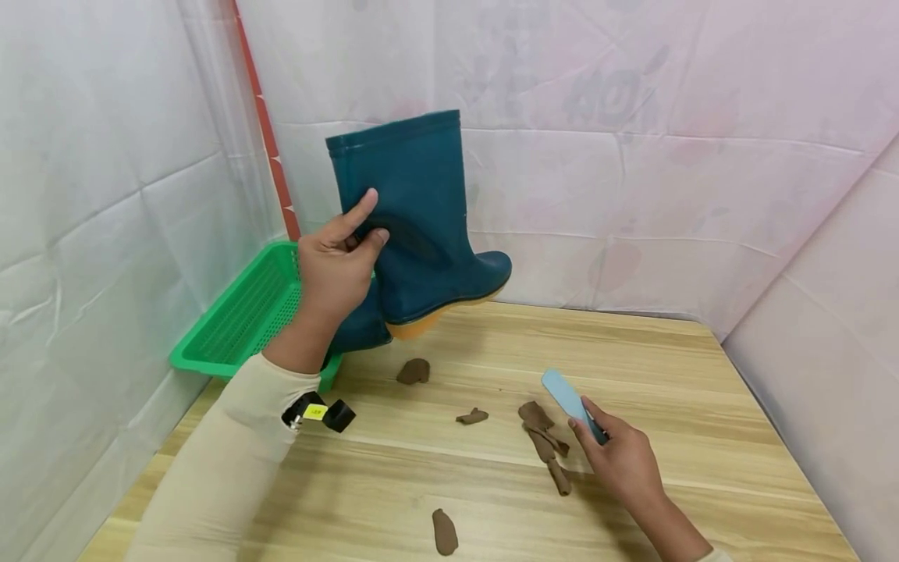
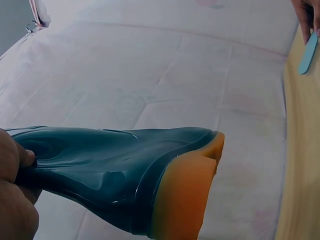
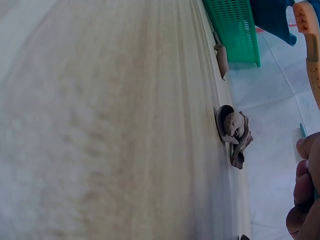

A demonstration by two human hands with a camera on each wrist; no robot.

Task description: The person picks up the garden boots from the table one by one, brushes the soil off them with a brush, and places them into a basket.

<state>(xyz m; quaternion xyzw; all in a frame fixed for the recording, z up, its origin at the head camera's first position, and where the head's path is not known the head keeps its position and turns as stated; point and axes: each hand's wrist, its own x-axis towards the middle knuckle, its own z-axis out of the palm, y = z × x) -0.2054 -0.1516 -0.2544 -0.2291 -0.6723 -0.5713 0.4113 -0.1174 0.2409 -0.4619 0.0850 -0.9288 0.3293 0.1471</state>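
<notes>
My left hand [image 1: 335, 269] pinches the shaft of a dark teal rubber boot [image 1: 428, 187] between thumb and fingers, holding it above the table. The shaft is dented at the grip, and the boot's toe points right. Its yellow-orange sole [image 2: 187, 190] shows in the left wrist view. In my right hand [image 1: 623, 460] is a light blue flat scraper [image 1: 564, 393], its rounded blade pointing up and left, apart from the boot. Brown clay-like strips [image 1: 542, 437] lie on the table just left of this hand.
A second teal boot [image 1: 357, 324] lies partly over a green perforated basket [image 1: 218, 343] at the left, behind my left arm. More brown pieces, [image 1: 413, 371] one near the boots and another [image 1: 445, 532] at the front, lie on the wooden table [image 1: 667, 375]. White sheeting [image 1: 667, 195] surrounds it.
</notes>
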